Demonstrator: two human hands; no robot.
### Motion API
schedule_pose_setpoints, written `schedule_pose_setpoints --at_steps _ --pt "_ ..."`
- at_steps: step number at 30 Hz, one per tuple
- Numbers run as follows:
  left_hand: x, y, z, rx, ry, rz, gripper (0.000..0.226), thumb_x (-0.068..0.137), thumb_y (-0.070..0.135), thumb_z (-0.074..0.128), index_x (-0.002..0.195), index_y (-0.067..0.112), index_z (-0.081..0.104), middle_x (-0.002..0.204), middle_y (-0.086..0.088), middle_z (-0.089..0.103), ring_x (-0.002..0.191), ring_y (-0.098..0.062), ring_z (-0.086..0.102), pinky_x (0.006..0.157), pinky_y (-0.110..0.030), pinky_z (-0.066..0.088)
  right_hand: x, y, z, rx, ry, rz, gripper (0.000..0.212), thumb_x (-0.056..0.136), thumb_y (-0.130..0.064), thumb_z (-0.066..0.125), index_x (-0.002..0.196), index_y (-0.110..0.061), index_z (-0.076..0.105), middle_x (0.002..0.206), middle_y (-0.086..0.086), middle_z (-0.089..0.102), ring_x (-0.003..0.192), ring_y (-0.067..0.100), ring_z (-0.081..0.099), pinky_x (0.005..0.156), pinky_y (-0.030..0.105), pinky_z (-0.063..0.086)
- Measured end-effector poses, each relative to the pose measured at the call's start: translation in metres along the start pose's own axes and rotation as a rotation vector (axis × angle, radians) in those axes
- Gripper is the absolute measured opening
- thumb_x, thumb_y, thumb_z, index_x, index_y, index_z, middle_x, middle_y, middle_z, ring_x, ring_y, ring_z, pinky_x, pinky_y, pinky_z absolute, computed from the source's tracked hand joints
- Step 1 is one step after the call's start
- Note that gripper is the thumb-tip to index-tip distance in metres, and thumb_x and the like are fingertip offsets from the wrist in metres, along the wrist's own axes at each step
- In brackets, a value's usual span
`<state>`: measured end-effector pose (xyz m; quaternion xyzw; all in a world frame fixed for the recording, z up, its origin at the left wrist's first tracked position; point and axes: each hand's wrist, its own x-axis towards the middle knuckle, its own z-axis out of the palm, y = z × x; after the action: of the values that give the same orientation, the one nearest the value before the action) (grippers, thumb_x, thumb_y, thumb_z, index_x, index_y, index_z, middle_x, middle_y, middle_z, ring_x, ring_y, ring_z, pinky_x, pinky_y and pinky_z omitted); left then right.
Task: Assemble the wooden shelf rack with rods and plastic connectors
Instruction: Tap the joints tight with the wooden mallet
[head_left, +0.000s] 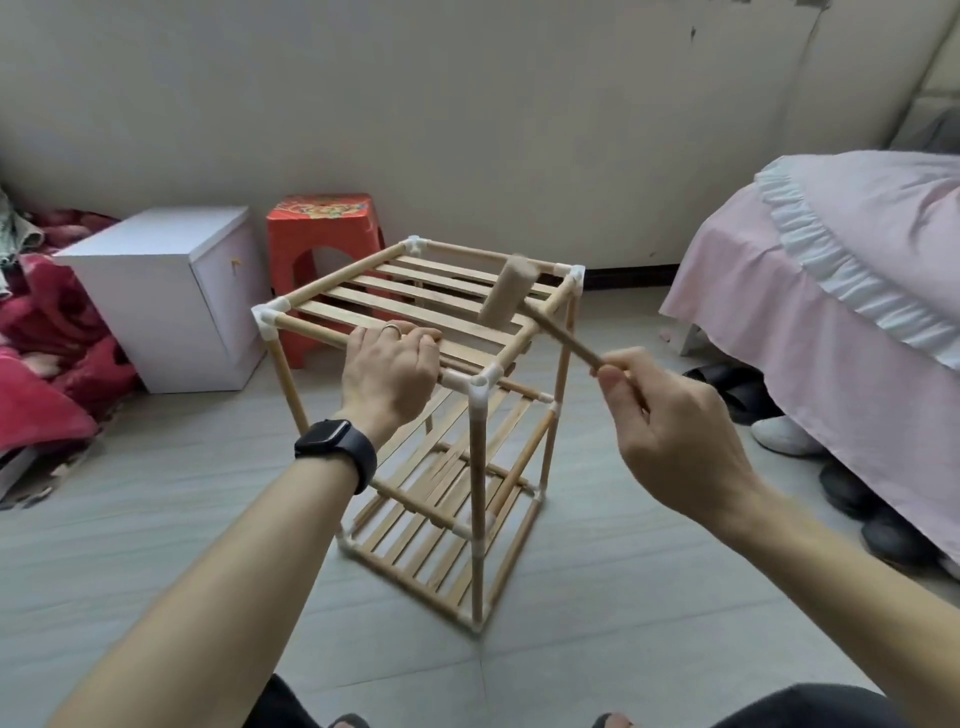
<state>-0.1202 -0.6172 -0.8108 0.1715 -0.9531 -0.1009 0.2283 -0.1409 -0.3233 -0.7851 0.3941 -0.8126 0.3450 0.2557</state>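
**Rack of pale wooden rods and slats (374, 304) stands upright mid-floor**

At the far left a crumpled red blanket (47, 322) lies on the grey floor. Just right of it sits a white box-shaped cabinet (171, 291), with a red plastic stool (324, 228) beyond it against the wall. The rack has three slatted tiers joined at the corners by white plastic connectors (480, 382).

The left hand (389, 374), a black smartwatch (335, 449) on its wrist, grasps the near top rod with its fingers curled over it. Over the right part of the top tier hangs the pale wooden mallet (511, 291), slightly blurred. Whether its head touches the slats cannot be told.

The right hand (670, 431) pinches the near end of the mallet's handle, to the right of the rack. At the far right is a bed with a pink frilled cover (831, 312), and shoes (784, 434) sit on the floor below it.
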Motion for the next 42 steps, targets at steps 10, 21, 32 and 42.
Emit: schedule_pose_setpoints --at_steps 10,21,32,42 --pt "-0.005 0.017 -0.016 -0.030 -0.117 0.094 0.068 0.103 0.058 0.005 0.112 0.027 0.065 0.122 -0.007 0.062 0.113 -0.026 0.052 0.102 -0.050 0.036 -0.005 0.016 0.010 0.128 -0.085 0.326 0.024 0.108 -0.033 0.040 0.093 -0.027 0.059 0.057 -0.015 0.057 0.048 0.008 0.052 0.044 0.020 0.036" --pt "-0.001 0.089 0.001 0.093 -0.079 0.158 0.015 0.094 0.009 0.051 0.099 0.019 0.041 0.069 0.004 0.051 0.054 -0.015 0.049 0.051 -0.032 0.043 -0.010 0.040 0.081 0.552 -0.258 0.973 0.033 0.108 -0.039 0.031 0.101 -0.018 0.054 0.093 0.005 0.061 0.071 0.015 0.049 0.060 0.031 0.038" --pt "0.083 0.129 -0.033 -0.145 -0.045 -0.170 0.015 0.084 0.024 0.056 0.099 0.022 0.050 0.078 0.000 0.065 0.070 -0.018 0.059 0.054 -0.032 0.035 0.005 0.043 0.098 0.521 -0.169 0.931 0.033 0.109 -0.042 0.025 0.106 -0.019 0.048 0.098 0.003 0.064 0.088 0.015 0.063 0.071 0.033 0.049" --pt "0.072 0.066 -0.010 -0.607 0.028 -0.476 0.021 0.077 0.035 0.070 0.093 0.027 0.059 0.081 0.004 0.070 0.080 -0.017 0.066 0.063 -0.033 0.048 0.010 0.077 0.088 0.279 -0.153 0.850 0.037 0.110 -0.042 0.023 0.109 -0.015 0.048 0.097 0.004 0.060 0.084 0.016 0.060 0.074 0.041 0.053"
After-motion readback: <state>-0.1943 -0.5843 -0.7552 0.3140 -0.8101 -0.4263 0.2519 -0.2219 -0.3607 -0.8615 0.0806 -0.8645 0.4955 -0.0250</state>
